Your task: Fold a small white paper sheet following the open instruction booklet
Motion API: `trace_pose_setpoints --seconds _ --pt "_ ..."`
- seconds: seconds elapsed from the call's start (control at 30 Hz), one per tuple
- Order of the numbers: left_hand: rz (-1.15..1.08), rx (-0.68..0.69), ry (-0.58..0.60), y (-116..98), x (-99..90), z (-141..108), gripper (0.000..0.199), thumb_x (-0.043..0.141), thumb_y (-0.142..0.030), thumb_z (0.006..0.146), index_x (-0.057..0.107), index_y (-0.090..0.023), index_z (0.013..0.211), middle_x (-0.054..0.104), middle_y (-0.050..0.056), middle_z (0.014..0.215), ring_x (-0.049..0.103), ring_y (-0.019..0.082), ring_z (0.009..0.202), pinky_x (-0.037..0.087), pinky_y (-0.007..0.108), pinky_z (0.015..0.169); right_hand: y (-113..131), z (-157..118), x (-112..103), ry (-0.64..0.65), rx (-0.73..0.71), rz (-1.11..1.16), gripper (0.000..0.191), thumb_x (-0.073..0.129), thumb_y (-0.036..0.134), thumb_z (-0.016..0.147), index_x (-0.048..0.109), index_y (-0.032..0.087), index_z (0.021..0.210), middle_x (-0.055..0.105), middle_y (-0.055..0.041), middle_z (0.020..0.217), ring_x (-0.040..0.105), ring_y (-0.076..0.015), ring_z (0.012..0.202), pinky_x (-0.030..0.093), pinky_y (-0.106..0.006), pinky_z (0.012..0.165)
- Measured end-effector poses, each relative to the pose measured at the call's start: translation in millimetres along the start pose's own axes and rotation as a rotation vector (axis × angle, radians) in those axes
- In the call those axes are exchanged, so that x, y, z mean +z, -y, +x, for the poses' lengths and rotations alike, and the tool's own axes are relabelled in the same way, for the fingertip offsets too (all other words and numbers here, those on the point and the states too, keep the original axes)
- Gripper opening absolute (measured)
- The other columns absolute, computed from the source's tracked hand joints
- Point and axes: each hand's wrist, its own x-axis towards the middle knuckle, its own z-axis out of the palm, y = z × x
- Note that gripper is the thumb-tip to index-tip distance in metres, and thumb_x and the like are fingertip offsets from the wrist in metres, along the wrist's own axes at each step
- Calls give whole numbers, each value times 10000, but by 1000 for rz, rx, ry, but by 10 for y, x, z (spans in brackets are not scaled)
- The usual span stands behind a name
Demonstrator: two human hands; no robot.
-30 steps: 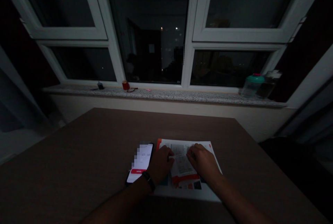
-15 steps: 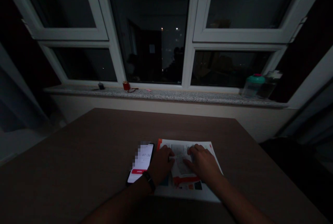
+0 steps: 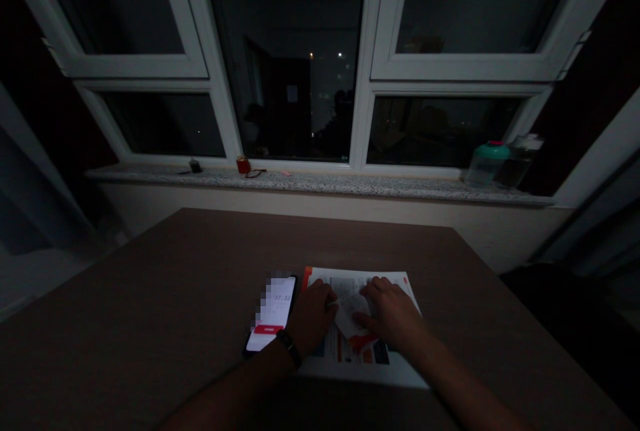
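Since that small paper (image 3: 351, 317) looks kinda flimsy, left hand (image 3: 313, 313) pinches its edge while right hand (image 3: 393, 313), loosely spread, probably steadies it.

The phone (image 3: 277, 304) crowds the left hand (image 3: 313, 316); tabletop (image 3: 320, 241) lies free beyond the printed sheet (image 3: 370, 376).

Home-like room | curtain (image 3: 30, 197) | windowsill (image 3: 340, 183), bottles (image 3: 486, 164) | wood-look table (image 3: 150, 284)

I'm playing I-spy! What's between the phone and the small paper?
In the head view, the left hand lies between the phone and the small paper, partly over the larger printed sheet.
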Motion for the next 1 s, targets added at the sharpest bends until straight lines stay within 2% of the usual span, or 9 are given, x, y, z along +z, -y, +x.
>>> trace_pose_setpoints --seconds 0.13,0.23,0.4,0.7,1.0 --pt "12 -9 3 5 4 8 128 589 -57 803 557 -175 845 567 29 896 566 204 844 426 312 728 11 -20 5 -3 -6 7 396 746 377 786 667 207 1135 591 -97 1066 544 -293 1020 430 -408 881" --pt "21 -9 1 21 11 13 118 575 -68 824 555 -174 869 570 34 913 563 205 857 429 315 744 21 11 31 -6 -24 23 334 713 321 823 670 220 1139 577 -93 1078 525 -285 1034 428 -394 883" --pt "33 -7 3 45 26 19 120 562 -69 834 558 -176 887 568 37 924 560 209 870 432 319 759 22 35 40 71 -77 84 257 632 245 877 652 207 1131 581 -82 1075 532 -259 1035 425 -372 901" --pt "41 10 5 43 22 12 124 554 -60 834 547 -172 887 555 32 928 555 195 868 431 307 761 51 -78 -63 113 -114 92 565 742 394 768 582 222 1281 559 -93 1147 490 -296 1080 393 -430 947" --pt "67 15 12 37 12 8 112 557 -80 838 537 -175 893 556 38 949 555 204 894 444 323 798 83 -155 -97 116 -130 106 637 728 440 755 547 205 1319 555 -98 1183 460 -307 1123 328 -477 1033"
